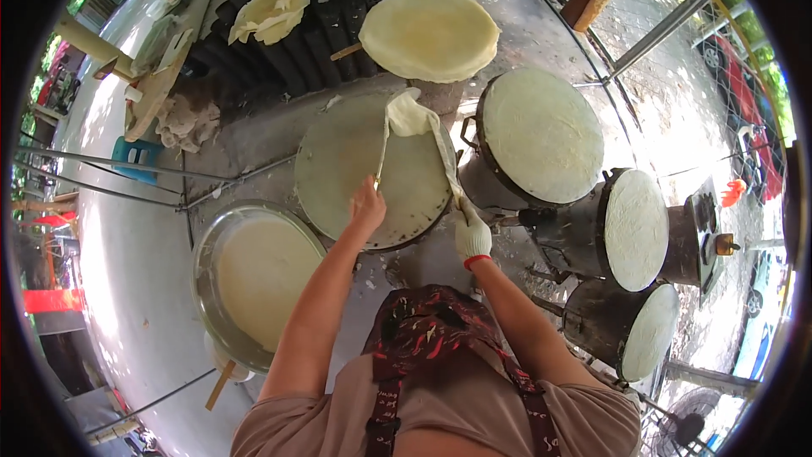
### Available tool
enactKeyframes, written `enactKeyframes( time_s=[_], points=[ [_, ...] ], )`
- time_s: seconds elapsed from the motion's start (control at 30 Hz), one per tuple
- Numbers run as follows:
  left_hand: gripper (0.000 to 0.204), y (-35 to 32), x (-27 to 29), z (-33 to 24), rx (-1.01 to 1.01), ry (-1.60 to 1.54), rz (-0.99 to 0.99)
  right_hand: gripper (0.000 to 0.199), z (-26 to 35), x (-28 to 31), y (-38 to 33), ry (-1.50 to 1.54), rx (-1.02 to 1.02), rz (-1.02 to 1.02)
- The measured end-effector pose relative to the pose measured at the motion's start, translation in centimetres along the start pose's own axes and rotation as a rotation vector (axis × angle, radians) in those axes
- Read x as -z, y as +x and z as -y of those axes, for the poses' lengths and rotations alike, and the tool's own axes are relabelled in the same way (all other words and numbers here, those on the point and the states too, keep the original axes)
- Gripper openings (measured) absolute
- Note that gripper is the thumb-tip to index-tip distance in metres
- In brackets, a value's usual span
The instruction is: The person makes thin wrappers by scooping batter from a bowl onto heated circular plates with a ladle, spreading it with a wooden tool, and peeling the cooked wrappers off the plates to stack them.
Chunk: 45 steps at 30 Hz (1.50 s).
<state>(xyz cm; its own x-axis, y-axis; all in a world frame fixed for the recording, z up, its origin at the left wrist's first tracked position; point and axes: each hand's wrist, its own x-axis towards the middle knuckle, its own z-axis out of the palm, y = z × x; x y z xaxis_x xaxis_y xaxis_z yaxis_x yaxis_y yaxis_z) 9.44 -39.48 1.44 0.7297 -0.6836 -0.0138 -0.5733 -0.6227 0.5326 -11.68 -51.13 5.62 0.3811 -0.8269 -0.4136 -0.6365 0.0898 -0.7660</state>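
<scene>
Both hands pinch the thin sheet, the bare left hand and the gloved right hand lifting it off the round griddle. A batter basin sits left of the fingers; more griddles stand to the right.

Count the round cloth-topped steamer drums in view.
4: one under both hands, one right of it, one tilted farther right, one lowest right. Others may be hidden.
</scene>
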Motion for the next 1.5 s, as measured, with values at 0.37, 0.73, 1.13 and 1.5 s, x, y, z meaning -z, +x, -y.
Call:
enactKeyframes(
  time_s=[0.37, 0.73, 1.13, 1.5],
  points=[
    [0.037, 2.4, 8.3, 7.0, -0.003, 0.163, 0.043, 0.043, 1.0, -8.9, 3.4, 0.301, -0.011, -0.119],
    [0.068, 0.2, 12.7, 11.2, 0.146, 0.335, 0.046, 0.037, 2.9, -11.6, 5.2, 0.579, -0.017, -0.123],
    [0.069, -7.3, 15.6, 14.6, 0.141, 0.345, -0.042, 0.037, 8.7, -11.7, 5.2, 0.050, 0.149, 0.162],
    [0.054, -14.1, 16.5, 13.0, 0.308, -0.020, -0.209, 0.041, 9.7, -10.1, 7.8, -0.133, 0.279, 0.455]
  ],
)
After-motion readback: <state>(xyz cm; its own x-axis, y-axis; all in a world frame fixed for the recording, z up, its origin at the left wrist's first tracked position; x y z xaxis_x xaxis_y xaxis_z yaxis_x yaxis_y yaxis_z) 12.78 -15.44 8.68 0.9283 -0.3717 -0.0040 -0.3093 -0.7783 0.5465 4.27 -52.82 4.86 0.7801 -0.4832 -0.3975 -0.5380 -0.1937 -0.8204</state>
